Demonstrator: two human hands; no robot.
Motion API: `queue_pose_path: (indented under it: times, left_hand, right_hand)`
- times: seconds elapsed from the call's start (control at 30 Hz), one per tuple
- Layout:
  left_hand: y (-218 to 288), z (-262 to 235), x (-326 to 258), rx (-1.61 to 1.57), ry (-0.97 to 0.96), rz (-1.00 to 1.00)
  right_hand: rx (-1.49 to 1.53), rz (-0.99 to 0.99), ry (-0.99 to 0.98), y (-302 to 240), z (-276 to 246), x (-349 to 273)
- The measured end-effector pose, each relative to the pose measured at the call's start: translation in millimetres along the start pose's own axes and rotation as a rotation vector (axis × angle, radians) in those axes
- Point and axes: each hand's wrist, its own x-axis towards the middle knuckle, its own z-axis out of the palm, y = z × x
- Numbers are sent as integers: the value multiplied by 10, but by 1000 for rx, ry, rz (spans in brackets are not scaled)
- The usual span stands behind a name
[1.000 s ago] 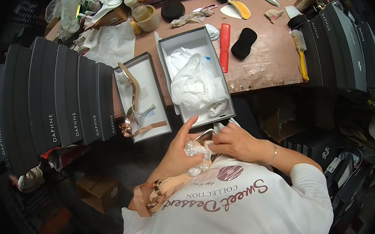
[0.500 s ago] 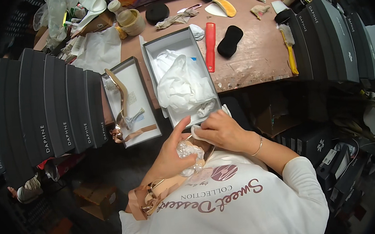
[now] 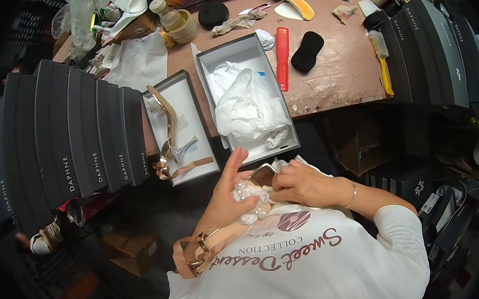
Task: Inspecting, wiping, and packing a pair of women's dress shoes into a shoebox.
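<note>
My left hand [image 3: 229, 192] cradles a rose-gold high-heeled sandal [image 3: 264, 175] against my chest, its strap and buckle [image 3: 194, 254] hanging down to the left. Crumpled clear plastic stuffing [image 3: 250, 200] sits at the shoe's toe, between my two hands. My right hand [image 3: 301, 184] pinches the shoe and the stuffing from the right. An open shoe box [image 3: 257, 52] with white tissue paper [image 3: 247, 101] lies just beyond my hands. Its lid [image 3: 189, 119] to the left holds the matching sandal [image 3: 167, 124].
Rows of dark shoe boxes [image 3: 75, 134] stand at the left and more [image 3: 439, 44] at the right. On the brown table [image 3: 346, 73] lie a red comb [image 3: 283, 56], a black sponge [image 3: 306, 50], a yellow brush [image 3: 381, 59], jars and crumpled paper.
Both hands and the sandal have stayed close to my chest; my fingers have shifted slightly around the plastic stuffing. The view has drifted a little.
</note>
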Motion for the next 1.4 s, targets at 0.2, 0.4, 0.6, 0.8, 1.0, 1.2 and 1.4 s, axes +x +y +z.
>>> queue_pose_path:
  times: [0.2, 0.4, 0.6, 0.8, 1.0, 1.2, 1.4]
  left_hand:
    - [82, 14, 28, 105, 7, 38]
    - [109, 2, 9, 93, -8, 14]
    - [124, 41, 9, 43, 17, 37]
    - [47, 29, 3, 38, 16, 76]
    - [146, -7, -7, 145, 7, 98]
    - [95, -17, 16, 69, 9, 106]
    - [43, -35, 0, 39, 37, 84]
  right_hand:
    - [-131, 100, 56, 68, -93, 47]
    - [12, 47, 61, 11, 78, -19]
    - [-138, 157, 149, 65, -57, 68]
    - [-21, 143, 159, 7, -70, -14]
    - [-148, 66, 146, -41, 41, 153]
    - [-190, 66, 144, -41, -58, 187]
    - [-121, 65, 110, -35, 8, 204]
